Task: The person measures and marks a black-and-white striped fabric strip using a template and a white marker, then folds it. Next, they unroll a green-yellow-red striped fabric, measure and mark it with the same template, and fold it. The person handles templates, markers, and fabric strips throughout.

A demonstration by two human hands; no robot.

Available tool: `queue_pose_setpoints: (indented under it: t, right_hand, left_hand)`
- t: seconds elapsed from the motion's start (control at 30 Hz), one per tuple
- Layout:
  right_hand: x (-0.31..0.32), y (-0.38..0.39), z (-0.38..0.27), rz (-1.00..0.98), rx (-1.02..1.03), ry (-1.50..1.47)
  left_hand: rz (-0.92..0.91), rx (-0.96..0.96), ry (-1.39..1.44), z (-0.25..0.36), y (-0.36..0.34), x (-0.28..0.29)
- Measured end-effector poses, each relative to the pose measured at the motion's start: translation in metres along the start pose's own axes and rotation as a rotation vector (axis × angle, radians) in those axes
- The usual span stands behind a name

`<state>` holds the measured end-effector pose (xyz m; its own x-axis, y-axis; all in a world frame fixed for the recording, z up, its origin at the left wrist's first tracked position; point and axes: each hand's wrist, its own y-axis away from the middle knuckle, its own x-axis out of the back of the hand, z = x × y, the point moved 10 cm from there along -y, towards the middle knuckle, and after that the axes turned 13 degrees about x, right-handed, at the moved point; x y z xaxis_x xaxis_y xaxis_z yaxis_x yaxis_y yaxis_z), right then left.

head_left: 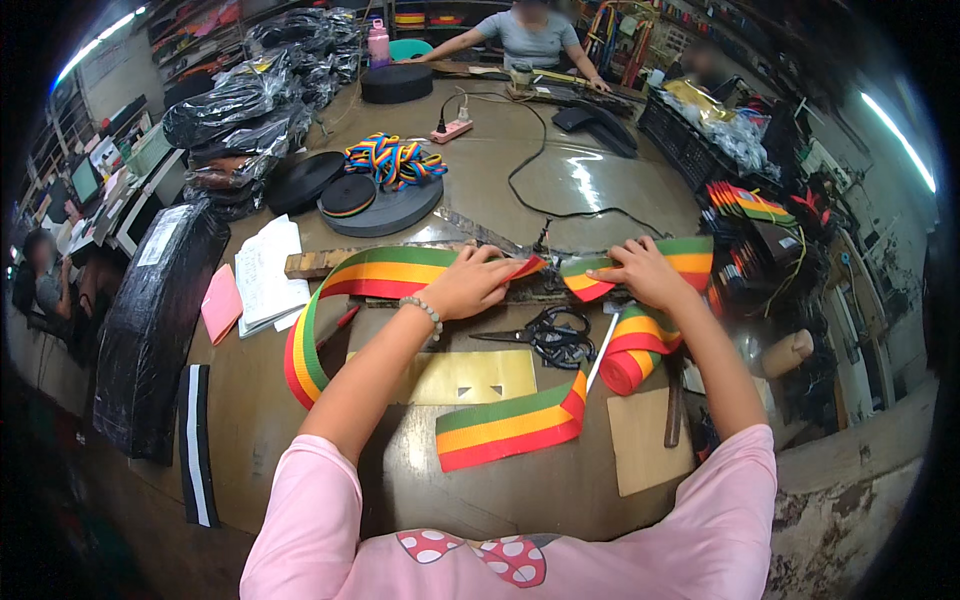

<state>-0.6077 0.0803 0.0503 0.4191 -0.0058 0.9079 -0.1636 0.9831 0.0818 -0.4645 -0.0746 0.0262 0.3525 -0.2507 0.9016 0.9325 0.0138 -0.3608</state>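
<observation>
My left hand (472,284) is closed on a green, yellow and red striped webbing strap (385,272), near its pointed end. From there the strap loops down to the left. My right hand (643,272) grips another length of the same webbing (690,262), whose slanted end faces the first across a small gap. Below the right hand stands a roll of striped webbing (632,362). A separate cut piece of webbing (510,427) lies nearer me, one end folded. Black-handled scissors (555,337) rest between my forearms, beside a gold-coloured plate (470,377) with small notches.
Wooden bar (325,262), papers (270,275) and a black-wrapped bundle (160,330) lie left. Black webbing rolls (385,210) and a pink power strip (452,130) with a cable sit farther off. A person (530,45) works across the table; a cardboard piece (650,440) is near right.
</observation>
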Motion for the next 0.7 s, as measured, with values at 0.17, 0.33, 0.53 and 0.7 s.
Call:
queue_pose_setpoints:
  t: [0.17, 0.33, 0.53, 0.7]
  right_hand:
    - [0.051, 0.003, 0.001, -0.013, -0.155, 0.008]
    - [0.198, 0.017, -0.077, 0.458, -0.187, 0.018]
    - [0.164, -0.029, -0.238, 0.264, 0.203, -0.118]
    - [0.081, -0.043, -0.277, 0.175, 0.162, -0.556]
  left_hand:
    - [-0.019, 0.141, 0.044, -0.01, 0.006, 0.012]
    - [0.371, 0.166, 0.152, -0.012, 0.024, 0.093]
    - [0.631, 0.116, 0.21, 0.003, 0.066, 0.182]
    - [0.702, 0.097, 0.254, 0.021, 0.093, 0.23]
